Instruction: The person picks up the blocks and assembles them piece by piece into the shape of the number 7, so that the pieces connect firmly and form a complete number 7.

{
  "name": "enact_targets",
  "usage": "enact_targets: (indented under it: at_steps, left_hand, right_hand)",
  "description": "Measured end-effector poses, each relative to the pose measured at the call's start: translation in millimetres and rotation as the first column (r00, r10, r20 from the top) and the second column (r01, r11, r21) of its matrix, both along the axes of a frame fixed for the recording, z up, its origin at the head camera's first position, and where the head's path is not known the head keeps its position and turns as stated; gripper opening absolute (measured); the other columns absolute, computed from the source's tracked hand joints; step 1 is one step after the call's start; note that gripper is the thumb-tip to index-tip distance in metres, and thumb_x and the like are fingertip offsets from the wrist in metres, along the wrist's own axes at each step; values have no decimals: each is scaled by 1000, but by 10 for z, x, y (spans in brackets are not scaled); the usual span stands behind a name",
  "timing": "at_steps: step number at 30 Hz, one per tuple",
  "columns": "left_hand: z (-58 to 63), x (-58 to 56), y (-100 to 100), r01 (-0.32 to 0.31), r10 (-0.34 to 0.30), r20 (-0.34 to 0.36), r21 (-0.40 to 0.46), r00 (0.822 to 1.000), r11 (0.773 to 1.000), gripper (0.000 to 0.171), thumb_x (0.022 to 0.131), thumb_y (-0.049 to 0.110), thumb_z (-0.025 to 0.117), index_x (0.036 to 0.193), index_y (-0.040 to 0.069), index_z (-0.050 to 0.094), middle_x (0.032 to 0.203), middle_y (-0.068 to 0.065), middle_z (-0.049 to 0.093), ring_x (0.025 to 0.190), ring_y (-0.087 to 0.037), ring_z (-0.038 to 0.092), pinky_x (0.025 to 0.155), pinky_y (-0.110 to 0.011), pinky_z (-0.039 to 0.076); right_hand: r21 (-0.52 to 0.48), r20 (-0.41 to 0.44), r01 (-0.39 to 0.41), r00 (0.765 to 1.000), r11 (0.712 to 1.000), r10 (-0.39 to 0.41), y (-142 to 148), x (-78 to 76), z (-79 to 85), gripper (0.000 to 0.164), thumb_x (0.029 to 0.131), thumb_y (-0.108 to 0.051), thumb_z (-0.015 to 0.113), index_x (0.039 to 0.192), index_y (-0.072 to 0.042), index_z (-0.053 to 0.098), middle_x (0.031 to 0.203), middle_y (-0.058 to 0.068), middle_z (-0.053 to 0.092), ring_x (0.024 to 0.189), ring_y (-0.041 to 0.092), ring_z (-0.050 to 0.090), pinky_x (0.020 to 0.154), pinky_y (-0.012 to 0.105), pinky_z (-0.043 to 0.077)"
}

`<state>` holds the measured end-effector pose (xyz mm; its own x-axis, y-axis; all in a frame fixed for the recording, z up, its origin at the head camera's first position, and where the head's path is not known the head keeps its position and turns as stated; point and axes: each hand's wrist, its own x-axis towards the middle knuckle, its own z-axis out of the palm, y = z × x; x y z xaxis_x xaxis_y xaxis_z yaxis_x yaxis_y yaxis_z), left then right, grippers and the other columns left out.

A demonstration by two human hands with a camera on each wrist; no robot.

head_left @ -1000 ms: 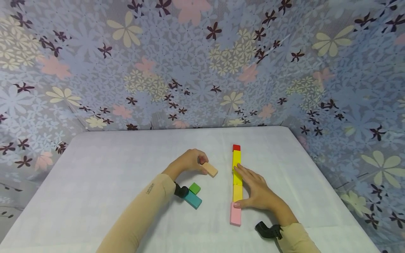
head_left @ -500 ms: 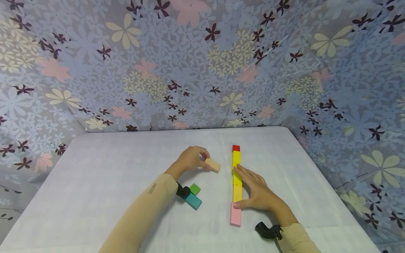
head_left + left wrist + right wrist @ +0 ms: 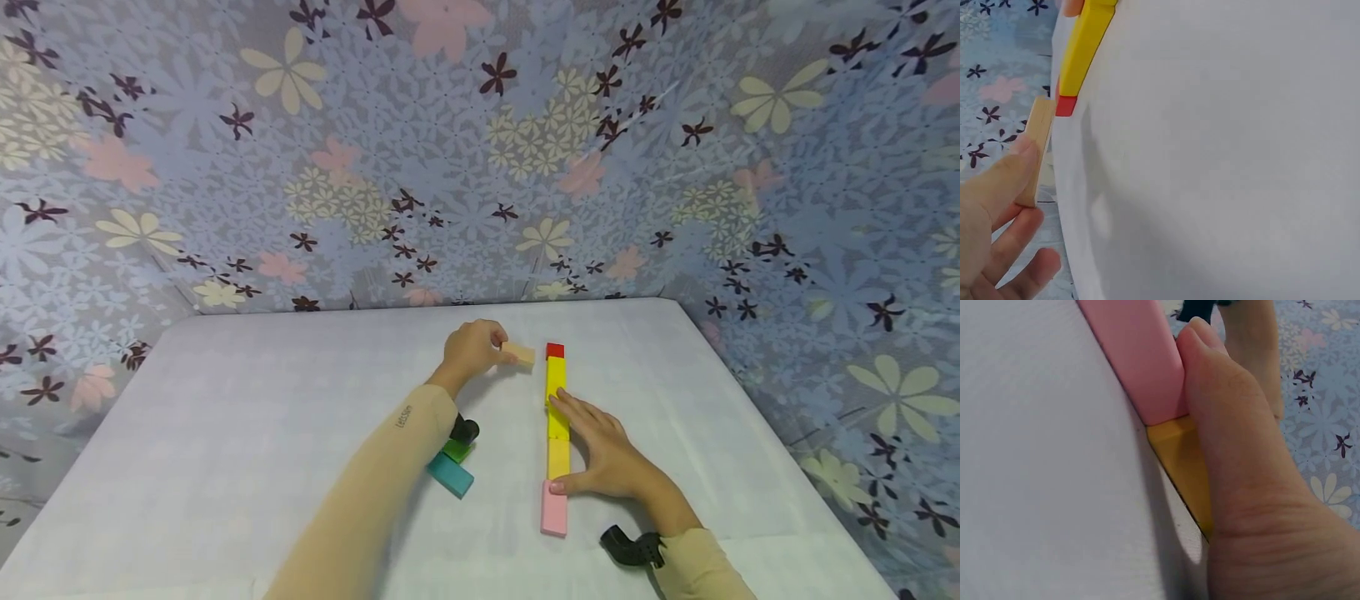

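Observation:
My left hand point(image 3: 471, 350) pinches a plain wooden block point(image 3: 519, 356) between thumb and fingers, just left of the row's far end. In the left wrist view this block point(image 3: 1038, 137) is held on edge beside the red block point(image 3: 1066, 105). The row runs away from me: a pink block point(image 3: 554, 510) nearest, then an orange-yellow block point(image 3: 558, 460), two bright yellow blocks point(image 3: 556, 373) and the small red one. My right hand point(image 3: 611, 458) rests along the row's right side with fingers spread. Its thumb touches the pink block near the joint with the orange-yellow one, and its fingertips touch the yellow.
A teal block point(image 3: 451, 476) and a small green block point(image 3: 455, 451) lie on the white tabletop point(image 3: 300, 417) beside my left forearm. Black wrist mounts point(image 3: 632, 547) sit at both cuffs. Flowered cloth point(image 3: 420, 167) hangs behind and beside the table.
My left hand has moved away from me and to the right with the wooden block, toward the red end of the row. The right hand has stayed on the row.

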<state>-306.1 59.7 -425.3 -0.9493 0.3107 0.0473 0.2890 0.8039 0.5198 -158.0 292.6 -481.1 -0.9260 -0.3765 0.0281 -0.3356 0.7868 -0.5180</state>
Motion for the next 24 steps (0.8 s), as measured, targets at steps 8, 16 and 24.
enact_targets:
  at_steps: [8, 16, 24]
  left_hand:
    - [-39, -58, 165, -78, 79, 32, -30, 996, 996, 38, 78, 44, 83, 104, 18, 74, 94, 5, 70, 87, -15, 60, 89, -37, 46]
    - [-141, -59, 254, -95, 95, 9, -36, 995, 995, 36, 79, 41, 83, 103, 16, 74, 93, 4, 72, 87, -16, 62, 90, -37, 45]
    - [-199, -62, 320, -99, 98, -11, -88, 995, 991, 37, 80, 43, 81, 104, 16, 73, 93, 4, 71, 84, -16, 60, 89, -36, 46]
  right_hand:
    - [-2, 7, 10, 1000, 1000, -10, -4, -4, 3, 123, 58, -82, 74, 158, -32, 23, 167, -2, 16, 150, 32, 21, 115, 64, 16]
    - [-1, 2, 8, 1000, 1000, -8, -1, -9, -12, 123, 59, -82, 74, 158, -32, 22, 167, -2, 15, 150, 32, 21, 115, 64, 17]
    - [-7, -5, -1, 1000, 1000, 1, -4, -12, -9, 122, 60, -80, 74, 158, -32, 22, 167, -2, 15, 150, 32, 21, 115, 64, 17]
